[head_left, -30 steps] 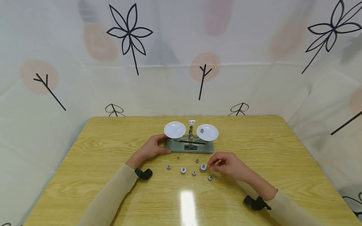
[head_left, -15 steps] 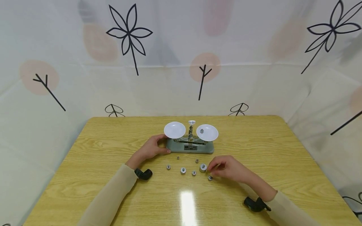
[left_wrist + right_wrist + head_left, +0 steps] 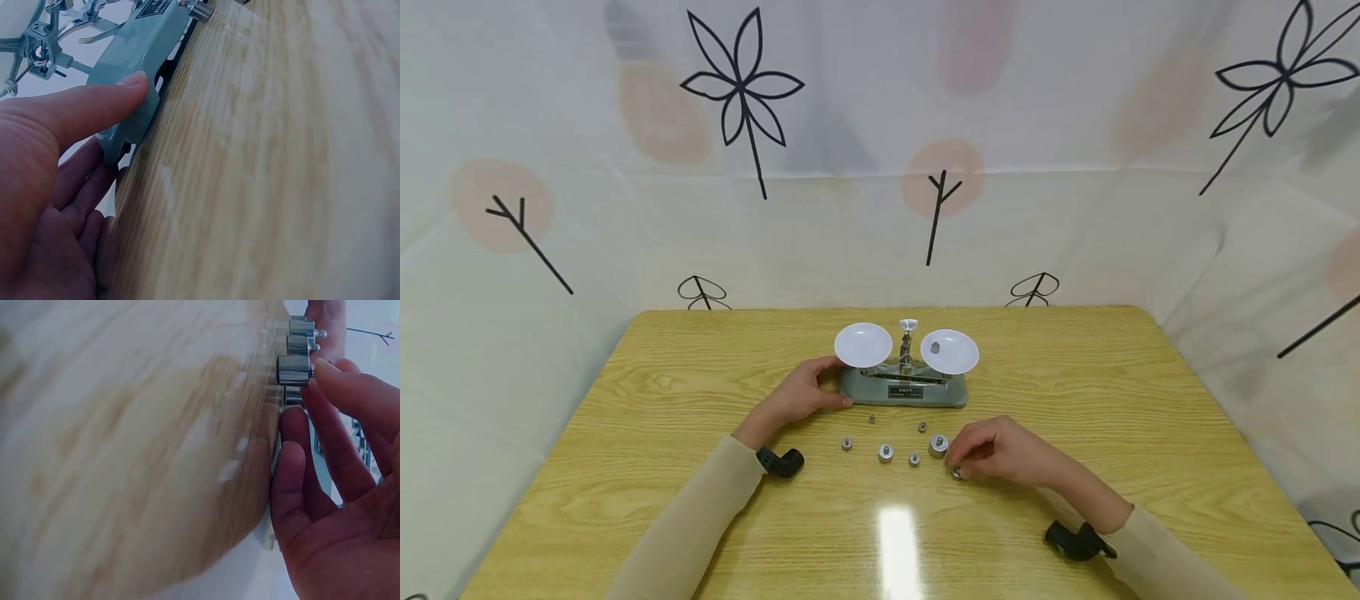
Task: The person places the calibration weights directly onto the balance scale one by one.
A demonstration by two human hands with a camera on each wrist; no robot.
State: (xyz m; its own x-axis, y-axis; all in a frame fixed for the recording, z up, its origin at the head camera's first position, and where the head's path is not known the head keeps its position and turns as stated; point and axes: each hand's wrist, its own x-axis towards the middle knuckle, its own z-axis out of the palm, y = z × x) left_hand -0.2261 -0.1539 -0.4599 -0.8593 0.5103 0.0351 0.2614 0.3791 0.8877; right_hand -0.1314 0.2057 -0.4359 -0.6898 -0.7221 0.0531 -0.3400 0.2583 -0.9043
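Observation:
My left hand (image 3: 797, 393) grips the left end of a green-grey balance scale (image 3: 865, 390). In the left wrist view its thumb lies on the front of the base (image 3: 128, 56), with the other fingers behind the end. Two white pans top the scale; a small metal weight (image 3: 936, 347) sits in the right pan (image 3: 958, 360). My right hand (image 3: 1007, 452) pinches the knob of a small weight (image 3: 957, 473) standing on the table, also seen in the right wrist view as a shiny cylinder (image 3: 294, 370). Its fingers partly hide that weight.
Several knobbed metal weights stand in front of the scale, among them the largest weight (image 3: 939, 446) just left of my right hand and a medium weight (image 3: 886, 452). The wooden table (image 3: 700, 517) meets a patterned cloth (image 3: 850, 242) at the back.
My right hand has moved toward me from beside the largest weight, and its thumb and finger have come onto the small weight at front right. The left hand stays on the scale.

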